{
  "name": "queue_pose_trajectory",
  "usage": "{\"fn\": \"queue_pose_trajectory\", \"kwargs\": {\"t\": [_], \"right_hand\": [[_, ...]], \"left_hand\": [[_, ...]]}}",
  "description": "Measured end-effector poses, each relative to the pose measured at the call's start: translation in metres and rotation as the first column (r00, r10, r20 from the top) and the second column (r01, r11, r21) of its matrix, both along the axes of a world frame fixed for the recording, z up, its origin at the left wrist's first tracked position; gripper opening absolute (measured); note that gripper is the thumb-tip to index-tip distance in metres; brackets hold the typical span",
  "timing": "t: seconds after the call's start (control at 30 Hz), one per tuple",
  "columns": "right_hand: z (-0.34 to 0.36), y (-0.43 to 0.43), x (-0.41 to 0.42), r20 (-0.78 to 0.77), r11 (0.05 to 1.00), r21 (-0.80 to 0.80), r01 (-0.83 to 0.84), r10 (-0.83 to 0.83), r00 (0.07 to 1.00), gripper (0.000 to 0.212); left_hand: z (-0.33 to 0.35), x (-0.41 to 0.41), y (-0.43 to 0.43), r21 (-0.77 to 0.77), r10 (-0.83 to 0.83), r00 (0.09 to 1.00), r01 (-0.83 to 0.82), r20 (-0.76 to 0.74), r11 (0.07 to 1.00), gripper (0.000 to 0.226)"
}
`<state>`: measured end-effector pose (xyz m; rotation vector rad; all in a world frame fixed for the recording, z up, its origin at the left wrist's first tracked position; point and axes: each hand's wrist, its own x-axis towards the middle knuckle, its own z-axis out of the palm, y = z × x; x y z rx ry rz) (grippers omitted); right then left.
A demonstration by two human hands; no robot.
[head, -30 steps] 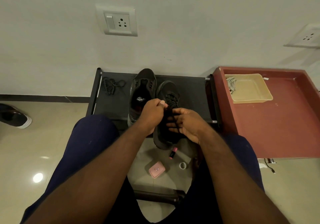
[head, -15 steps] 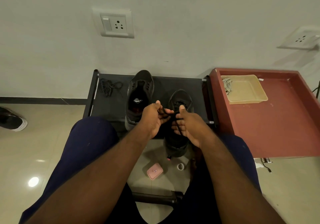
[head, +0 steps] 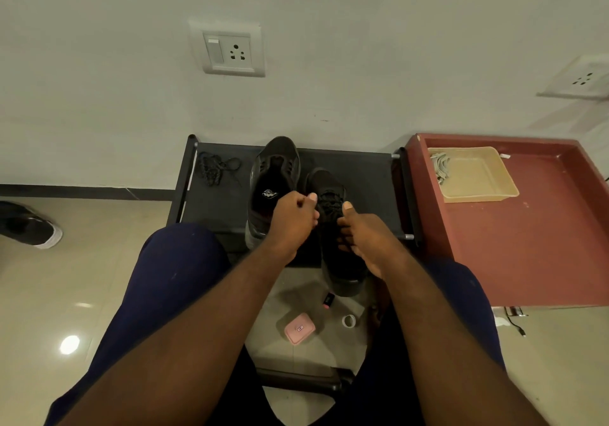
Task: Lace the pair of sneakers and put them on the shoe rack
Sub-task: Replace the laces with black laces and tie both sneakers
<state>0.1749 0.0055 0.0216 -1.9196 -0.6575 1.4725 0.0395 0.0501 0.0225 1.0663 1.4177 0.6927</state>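
Two black sneakers are in front of me. The unlaced sneaker (head: 275, 178) lies on the black shoe rack (head: 365, 182), toe toward the wall. The other sneaker (head: 339, 261) is held up between my hands, its heel hanging over the rack's front edge. My left hand (head: 293, 221) pinches the black lace at the sneaker's left side, fingers curled. My right hand (head: 365, 241) grips the sneaker's right side with the thumb up, fingers curled at the lace. A loose black lace (head: 214, 168) lies bunched on the rack's left end.
A red table (head: 527, 244) stands right of the rack and carries a beige tray (head: 478, 191). On the floor between my knees lie a pink case (head: 299, 328), a small pink tube (head: 328, 300) and a white ring (head: 349, 321). Another shoe (head: 29, 224) sits far left.
The held sneaker has swung from tilted left to pointing straight at the wall and has risen a little. My hands have drawn slightly apart on either side of its laces.
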Motion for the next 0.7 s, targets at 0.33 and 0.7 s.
{"fn": "queue_pose_trajectory", "kwargs": {"t": [0.33,0.7], "right_hand": [[0.017,0.017,0.004,0.241,0.874,-0.126,-0.469,0.486,0.84,0.03],[0.018,0.014,0.003,0.405,0.864,-0.122,-0.489,0.493,0.77,0.037]], "left_hand": [[-0.01,-0.005,0.001,0.052,-0.421,0.712,0.538,-0.562,0.841,0.012],[-0.01,-0.003,-0.002,0.18,-0.199,0.726,0.408,-0.659,0.895,0.025]]}}
